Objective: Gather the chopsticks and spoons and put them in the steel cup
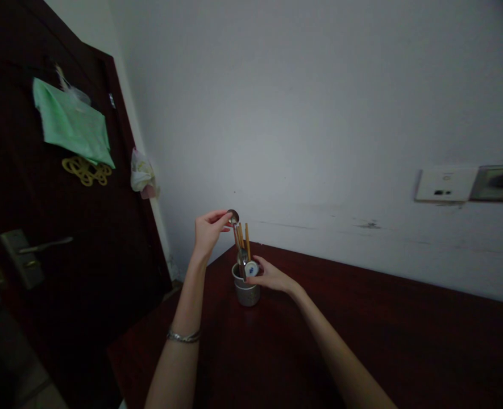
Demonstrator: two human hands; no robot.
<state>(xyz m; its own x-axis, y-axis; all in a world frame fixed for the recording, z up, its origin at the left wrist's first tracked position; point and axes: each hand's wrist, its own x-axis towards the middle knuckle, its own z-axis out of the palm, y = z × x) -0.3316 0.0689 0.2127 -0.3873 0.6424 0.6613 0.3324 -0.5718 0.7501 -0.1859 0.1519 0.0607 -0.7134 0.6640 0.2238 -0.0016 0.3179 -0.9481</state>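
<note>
A grey metal utensil holder (248, 296) stands upright on the dark red table, with several wooden chopsticks (248, 241) sticking up out of it. My left hand (208, 230) pinches a metal spoon (233, 216) by its bowl, above the holder. The spoon's handle points down towards the holder's mouth. At the rim, my right hand (272, 275) has its thumb and fingers around a white ceramic spoon (252, 268) with a blue mark. Another shiny metal utensil (243, 257) shows among the chopsticks. The lower ends of the utensils are hidden inside the holder.
The dark red table (340, 318) meets a pale wall behind. A dark door (119, 238) with a handle (46, 245) is at the left, hung with a green cloth (72, 122). A plastic bag (142, 173) hangs beside it. A wall socket (446, 184) is at the right.
</note>
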